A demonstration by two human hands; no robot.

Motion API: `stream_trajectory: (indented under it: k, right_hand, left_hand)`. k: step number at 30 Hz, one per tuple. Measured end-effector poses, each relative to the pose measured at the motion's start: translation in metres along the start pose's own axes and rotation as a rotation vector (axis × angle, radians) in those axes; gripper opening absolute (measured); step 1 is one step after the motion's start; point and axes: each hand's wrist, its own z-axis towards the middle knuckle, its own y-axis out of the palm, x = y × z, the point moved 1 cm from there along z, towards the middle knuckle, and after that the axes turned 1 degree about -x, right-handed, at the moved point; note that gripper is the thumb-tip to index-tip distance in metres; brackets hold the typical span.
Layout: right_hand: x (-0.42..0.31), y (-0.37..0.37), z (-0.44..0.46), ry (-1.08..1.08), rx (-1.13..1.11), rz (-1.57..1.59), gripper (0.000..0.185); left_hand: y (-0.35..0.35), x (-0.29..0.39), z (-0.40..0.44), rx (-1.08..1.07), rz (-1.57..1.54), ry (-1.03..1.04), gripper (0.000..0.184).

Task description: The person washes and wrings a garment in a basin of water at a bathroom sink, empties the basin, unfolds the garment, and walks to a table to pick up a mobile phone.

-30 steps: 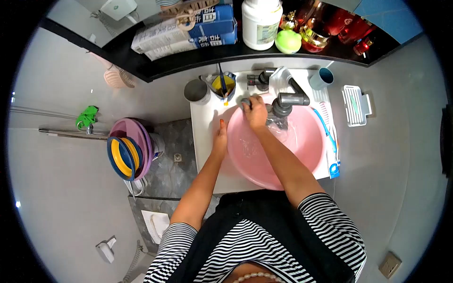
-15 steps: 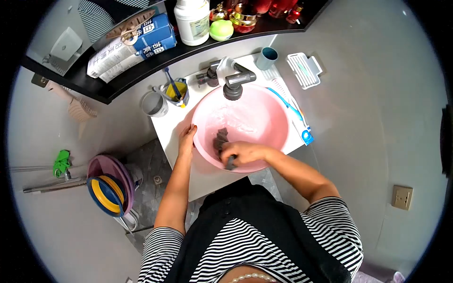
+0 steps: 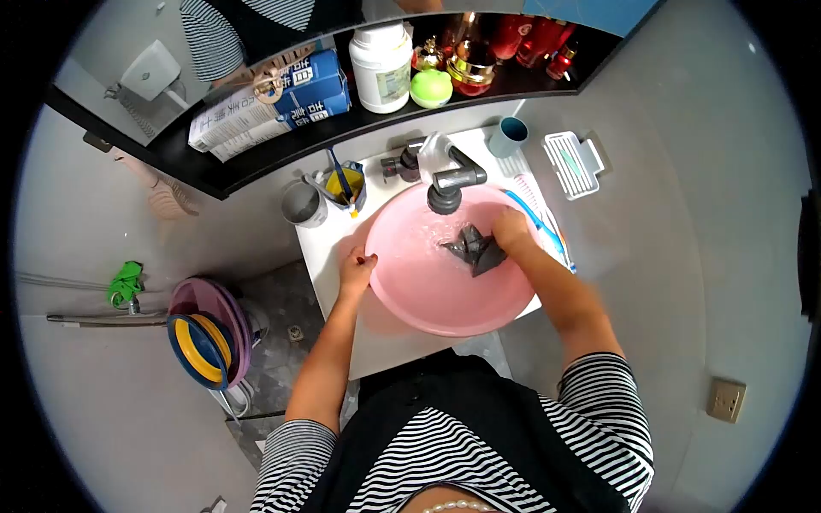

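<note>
A pink basin (image 3: 410,308) stands on the white washstand, with water in it. My left hand (image 3: 357,272) grips the basin's left rim, thumb over the edge. Inside, toward the right wall, my right hand (image 3: 511,229) is closed at the edge of a wet dark grey cloth (image 3: 473,248); its fingertips are hidden. The cloth trails leftward in the water. Just above and left of that hand, the black faucet (image 3: 445,198) hangs over the basin, and the water below it looks rippled.
Behind stand a grey cup (image 3: 304,205), a toothbrush holder (image 3: 346,188) and a teal cup (image 3: 508,137). Brushes (image 3: 534,209) lie along the right side. A black shelf (image 3: 299,145) with boxes and bottles overhangs the back. Folding basins (image 3: 201,346) hang at lower left.
My right hand has moved from the basin's near side to its right side, drawing the grey cloth along. My left hand stays on the rim. The camera view has shifted slightly.
</note>
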Motion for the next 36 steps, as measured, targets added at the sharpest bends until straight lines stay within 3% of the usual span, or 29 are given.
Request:
stream_trajectory:
  k: [3, 5, 6, 7, 9, 11, 13, 14, 16, 17, 18, 19, 20, 21, 23, 24, 25, 26, 29, 31, 33, 35, 36]
  right_hand:
    - [-0.023, 0.01, 0.039, 0.107, -0.035, 0.211, 0.015]
    - [-0.039, 0.016, 0.045, 0.077, 0.021, 0.281, 0.018]
    - [-0.049, 0.011, 0.04, 0.061, 0.079, 0.344, 0.022]
    - [-0.059, 0.0, 0.032, 0.057, 0.086, 0.34, 0.022]
    - [-0.073, -0.036, 0.009, 0.266, -0.039, 0.574, 0.029]
    - [-0.086, -0.064, -0.003, 0.237, -0.031, 0.551, 0.033]
    - [-0.098, -0.067, -0.012, 0.113, -0.18, 0.865, 0.034]
    - [-0.107, -0.065, -0.019, 0.081, -0.151, 1.055, 0.034]
    - [-0.129, -0.061, -0.038, 0.07, -0.134, 1.429, 0.035]
    - [-0.141, -0.06, -0.046, 0.093, -0.147, 1.615, 0.037]
    - [-0.151, -0.076, -0.058, 0.063, -0.118, 1.7, 0.033]
    - [-0.159, -0.095, -0.07, 0.032, -0.088, 1.784, 0.029]
    - [-0.166, -0.1, -0.071, -0.01, 0.132, 1.66, 0.033]
    - [-0.162, -0.097, -0.067, -0.005, 0.137, 1.666, 0.033]
    - [-0.154, -0.086, -0.052, 0.089, 0.281, 1.011, 0.028]
    - [-0.139, -0.075, -0.04, 0.123, 0.376, 0.901, 0.022]
    - [-0.123, -0.055, -0.028, 0.137, 0.252, 0.789, 0.021]
    - [-0.109, -0.038, -0.015, 0.094, 0.103, 0.621, 0.022]
    - [-0.098, -0.025, -0.002, 0.234, 0.14, 0.688, 0.029]
    - [-0.096, -0.019, 0.009, 0.4, 0.059, 0.911, 0.031]
    - [-0.095, -0.017, 0.008, 0.363, -0.001, 0.864, 0.029]
    - [-0.087, -0.008, 0.007, 0.192, 0.138, 0.619, 0.027]
    - [-0.088, -0.025, 0.001, 0.323, 0.158, 0.699, 0.027]
  left_hand:
    - [0.007, -0.016, 0.019, 0.021, 0.225, 0.046, 0.02]
    - [0.014, 0.006, 0.002, 0.435, 0.741, 0.578, 0.024]
    - [0.015, 0.034, -0.018, 0.615, 0.781, 0.734, 0.03]
    - [0.015, 0.045, -0.029, 0.624, 0.777, 0.736, 0.03]
    - [0.022, 0.055, -0.038, 0.19, 0.341, 0.422, 0.033]
    - [0.039, 0.052, -0.032, 0.069, 0.282, 0.334, 0.035]
    - [0.054, 0.058, -0.033, -0.181, -0.202, -0.567, 0.045]
    - [0.06, 0.056, -0.027, -0.185, -0.202, -0.565, 0.045]
    - [0.078, 0.029, -0.012, -0.403, -0.356, -0.848, 0.056]
    - [0.086, 0.014, -0.004, -0.409, -0.349, -0.845, 0.056]
    - [0.094, -0.005, 0.006, -0.516, -0.708, -0.707, 0.054]
    - [0.103, -0.036, 0.027, -0.589, -0.864, -0.514, 0.049]
    - [0.112, -0.066, 0.048, -0.668, -1.04, -0.33, 0.045]
    - [0.112, -0.061, 0.049, -0.673, -1.032, -0.333, 0.045]
    - [0.11, -0.043, 0.043, -0.912, -1.397, -0.306, 0.037]
    - [0.133, -0.08, 0.065, -0.295, -1.125, -0.355, 0.032]
    - [0.114, -0.02, 0.029, -0.11, -0.892, -0.579, 0.033]
    - [0.104, 0.011, 0.015, -0.057, -0.815, -0.608, 0.033]
    - [0.078, 0.034, 0.01, 0.038, -0.709, -0.657, 0.035]
    - [0.064, 0.013, 0.018, 0.089, -0.695, -0.677, 0.037]
    - [0.061, -0.027, 0.026, 0.08, -0.581, -0.577, 0.039]
    - [0.064, -0.036, 0.013, 0.045, -0.46, -0.537, 0.042]
    - [0.068, -0.044, 0.011, -0.061, -0.428, -0.551, 0.044]
